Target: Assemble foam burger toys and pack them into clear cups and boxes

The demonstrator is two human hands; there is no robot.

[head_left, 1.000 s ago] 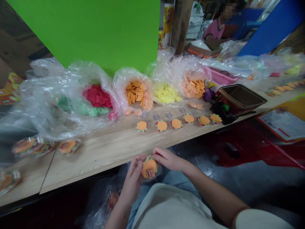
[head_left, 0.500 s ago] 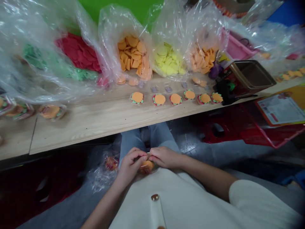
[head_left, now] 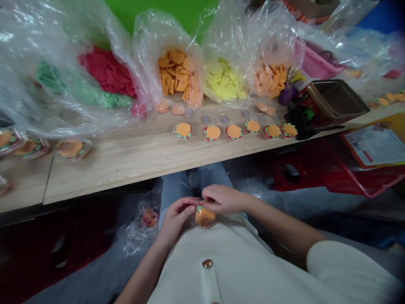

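Observation:
Over my lap I hold a toy burger in a clear plastic package (head_left: 205, 217), its orange disc facing up and a bit of green showing at the far edge. My left hand (head_left: 179, 214) pinches the package's left side between thumb and fingers. On the far right edge, my right hand (head_left: 223, 199) is closed, with its thumb and fingers at the rim. The exact grip of the fingertips is too small to make out. On the wooden table (head_left: 139, 154) beyond, several layered toy burgers (head_left: 211, 132) lie in a row.
Clear bags hold red pieces (head_left: 107, 69), orange discs (head_left: 177, 69), yellow pieces (head_left: 224, 80) and light orange pieces (head_left: 268, 78). A brown tin (head_left: 340, 99) stands to the right. Packaged burgers (head_left: 72, 148) lie at the left. Red stools flank my legs below the table edge.
The packaged burger has shifted slightly right and shows more of its face. My right hand has lifted a little toward the table and uncovered it. The left hand keeps its pinch.

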